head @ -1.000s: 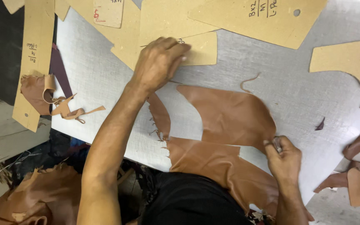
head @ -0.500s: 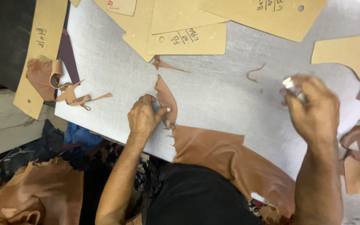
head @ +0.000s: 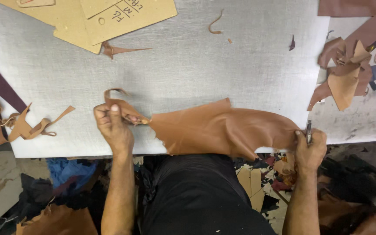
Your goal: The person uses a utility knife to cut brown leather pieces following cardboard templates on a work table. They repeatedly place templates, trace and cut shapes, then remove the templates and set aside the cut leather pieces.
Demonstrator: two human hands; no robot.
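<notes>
A brown leather piece [head: 216,128] lies stretched along the near edge of the grey cutting board [head: 196,65]. My left hand [head: 111,126] pinches its curled left end near the board's front edge. My right hand [head: 309,146] grips the right end of the leather at the board's right corner, with a small metal knife [head: 309,130] held upright in the same fist. The leather's middle sags slightly over the edge toward my dark trousers.
Tan cardboard patterns [head: 109,17] lie at the far left of the board. Leather offcuts sit at the left [head: 27,126] and in a pile at the right [head: 349,74]. Small scraps [head: 214,24] dot the far side. Scraps litter the floor below.
Both hands pulled back to the near edge and spread apart. The leather, earlier bunched toward my lap, is now stretched flat between them. My right hand came down from the far right.
</notes>
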